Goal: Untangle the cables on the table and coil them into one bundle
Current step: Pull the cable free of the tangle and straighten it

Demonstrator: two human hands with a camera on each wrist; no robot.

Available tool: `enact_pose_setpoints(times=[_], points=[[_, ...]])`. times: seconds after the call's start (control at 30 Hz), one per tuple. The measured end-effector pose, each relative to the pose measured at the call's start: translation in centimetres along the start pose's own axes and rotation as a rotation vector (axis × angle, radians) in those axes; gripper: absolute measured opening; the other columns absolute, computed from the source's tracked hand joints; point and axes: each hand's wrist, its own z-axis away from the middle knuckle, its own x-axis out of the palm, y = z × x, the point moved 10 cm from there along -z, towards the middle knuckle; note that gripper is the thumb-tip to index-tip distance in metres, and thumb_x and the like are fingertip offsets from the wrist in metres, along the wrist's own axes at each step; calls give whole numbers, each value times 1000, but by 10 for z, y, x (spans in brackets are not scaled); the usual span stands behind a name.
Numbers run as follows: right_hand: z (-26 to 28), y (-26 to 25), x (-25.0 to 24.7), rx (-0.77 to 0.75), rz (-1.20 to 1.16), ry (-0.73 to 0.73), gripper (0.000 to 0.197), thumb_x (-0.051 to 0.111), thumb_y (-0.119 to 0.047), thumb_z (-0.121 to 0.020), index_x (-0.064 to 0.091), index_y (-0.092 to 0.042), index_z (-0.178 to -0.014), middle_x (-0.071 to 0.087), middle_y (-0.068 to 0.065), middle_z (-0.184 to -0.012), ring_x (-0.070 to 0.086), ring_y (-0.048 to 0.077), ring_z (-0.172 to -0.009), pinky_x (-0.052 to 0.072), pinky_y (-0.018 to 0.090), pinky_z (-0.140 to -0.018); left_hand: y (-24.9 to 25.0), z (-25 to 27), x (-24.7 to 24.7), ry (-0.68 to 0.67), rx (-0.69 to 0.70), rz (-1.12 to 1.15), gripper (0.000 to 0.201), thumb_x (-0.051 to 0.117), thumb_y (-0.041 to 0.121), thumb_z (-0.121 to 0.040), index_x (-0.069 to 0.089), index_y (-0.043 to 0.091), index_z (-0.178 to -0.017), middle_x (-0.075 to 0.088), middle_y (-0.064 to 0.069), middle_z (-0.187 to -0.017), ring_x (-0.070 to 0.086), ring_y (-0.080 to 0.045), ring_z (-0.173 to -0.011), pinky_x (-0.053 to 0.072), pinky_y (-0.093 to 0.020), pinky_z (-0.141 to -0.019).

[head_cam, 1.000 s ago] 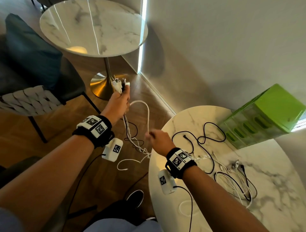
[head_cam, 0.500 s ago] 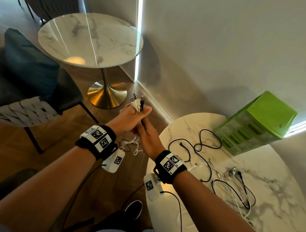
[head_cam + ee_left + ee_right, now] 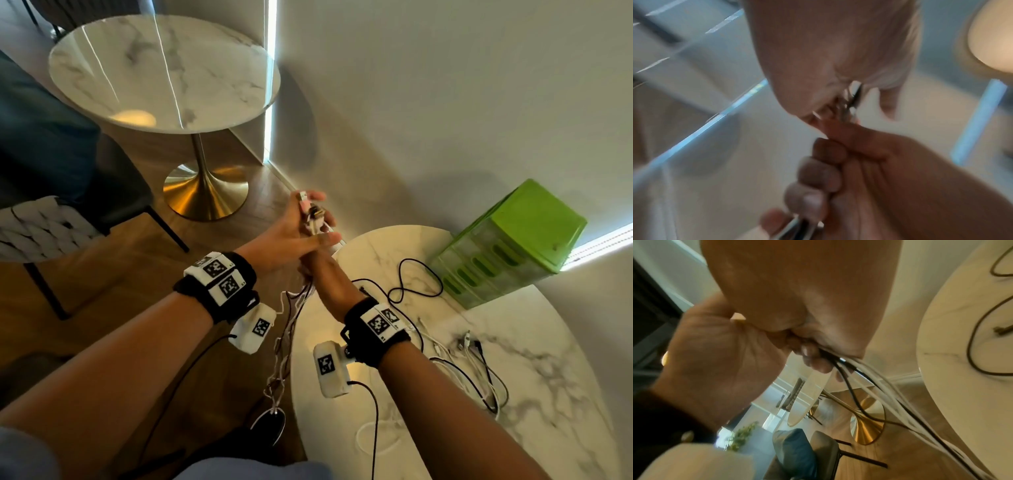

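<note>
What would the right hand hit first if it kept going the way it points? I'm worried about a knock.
The right hand points up and away, right under the left hand, which holds the cable plugs. It would probably meet that hand at once; they already seem to touch.

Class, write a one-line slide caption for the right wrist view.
Right hand grips black and white cables beside the left hand.

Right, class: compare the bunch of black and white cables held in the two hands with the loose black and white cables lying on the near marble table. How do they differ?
The held bunch of cables is gathered, plug ends together at the left hand, strands gripped by the right hand; the loose cables sprawl in separate loops. The held bunch hangs off the edge of the near marble table; the loose cables lie flat on it. Both mix black and white.
</note>
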Motion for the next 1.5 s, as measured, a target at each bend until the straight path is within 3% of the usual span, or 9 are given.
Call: enact_pose_setpoints(times=[0.1,0.27,0.53,0.7,0.8,0.9,1.07,1.37,1.5], points=[[10,1,-23,17,-153,94,31,45,-37,-105,61,-12,-95,59,2,-84,59,14,-77,49,33,-76,-36,14,18,-171,-168,214,88,78,22,-82,22,22,-151,56,-15,-137,62,-27,-125,56,-38,-92],[33,-22,-30,14,-460,-3,35,41,-18,-101,37,-19,-66,27,-1,-63,25,17,-58,32,34,-70,-126,55,61,-712,-500,-453,35,75,45,-89,70,23,-116,75,6,-111,68,-3,-104,50,-32,-102],[61,-41,-35,-109,-335,22,62,23,-15,-107,74,-20,-72,67,26,-120,49,26,-138,20,43,-123,-55,11,-65,518,62,-805,35,54,48,-102,53,16,-88,55,2,-78,50,-15,-70,40,-25,-63],[59,-13,-56,-28,-525,235,41,29,-20,-108,39,-17,-68,52,8,-61,68,29,-93,44,40,-98,-152,34,15,-347,-383,-818,22,57,39,-102,57,18,-108,63,1,-92,55,-8,-73,41,-25,-66],[65,13,-66,75,-572,311,34,37,-17,-104,34,-20,-70,18,3,-64,35,21,-57,46,37,-74,-179,72,58,-767,-606,-680,47,77,46,-88,56,23,-123,60,7,-99,58,-8,-88,49,-28,-85],[77,26,-78,90,-571,335,32,35,-4,-99,34,-21,-72,17,-1,-63,23,14,-52,35,33,-61,-161,65,78,-724,-621,-398,77,78,57,-74,45,29,-137,59,5,-127,55,-16,-122,39,-43,-115],[101,33,-92,119,-428,250,29,36,-3,-103,43,-17,-79,36,-7,-59,31,10,-52,37,30,-58,-67,19,114,-443,-315,47,95,67,76,-69,52,15,-140,61,-12,-138,54,-25,-133,38,-39,-116],[158,54,-115,127,-514,163,19,51,0,-77,40,-16,-78,34,1,-63,33,12,-51,32,31,-57,-26,0,226,-624,-218,-187,39,35,37,-110,66,18,-96,67,8,-134,60,-14,-127,46,-30,-109],[176,77,-167,52,274,560,45,53,-10,-94,38,-13,-137,59,6,-77,56,20,-62,45,29,-57,-26,-6,270,-662,-193,-326,43,34,42,-110,74,43,-95,67,-1,-128,58,-16,-124,42,-21,-101]])
